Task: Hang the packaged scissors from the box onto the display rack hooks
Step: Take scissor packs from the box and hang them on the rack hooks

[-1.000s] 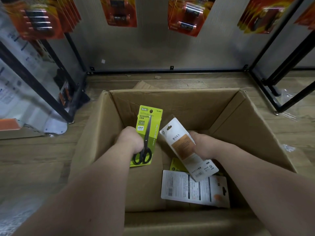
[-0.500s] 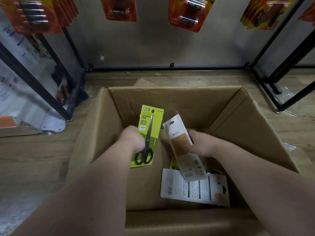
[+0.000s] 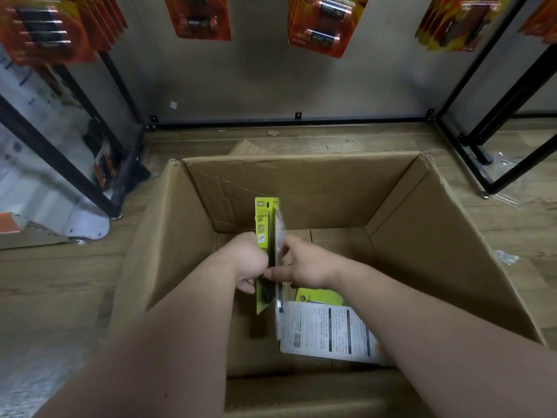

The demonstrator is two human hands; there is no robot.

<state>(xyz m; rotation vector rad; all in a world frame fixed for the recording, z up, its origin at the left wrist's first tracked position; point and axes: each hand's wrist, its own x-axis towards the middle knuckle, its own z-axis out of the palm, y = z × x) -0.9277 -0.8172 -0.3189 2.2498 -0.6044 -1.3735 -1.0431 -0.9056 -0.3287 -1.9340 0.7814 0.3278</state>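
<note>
Wooden plank flooring point(image 3: 301, 140) ran under a black-framed display rack point(image 3: 286, 119) whose grey back panel point(image 3: 256, 86) carried orange-red carded battery packs point(image 3: 199, 16). We made out two bunches plainly on the middle panel; those at the far left and far right were too blurred to count. On the floor before the rack stood one open brown cardboard box point(image 3: 301, 188), and over its middle we held two packs upright, side by side and touching. Our left hand point(image 3: 250, 260) had its fingers curled round the lime-green carded pack of black-handled scissors point(image 3: 265, 224), whose printed face was turned to us at a slant. Our right hand point(image 3: 307, 263) pinched a white-backed carded pack point(image 3: 281, 233) that we saw almost edge-on, pressed against the green one, so we could not read its front. Both hands covered the middles of these packs. On the box bottom lay two more: one white-backed pack lying face down point(image 3: 325, 330) with its printed text up, and one lime-green pack point(image 3: 319, 298) poking out from beneath its far edge. We counted four packs, two in hand and two in the box. Our forearms hid the near-left part of the box floor. Two small cardboard scraps point(image 3: 272, 133) lay on the planks behind the box, and crumpled clear plastic film point(image 3: 509, 257) lay to its right.
</note>
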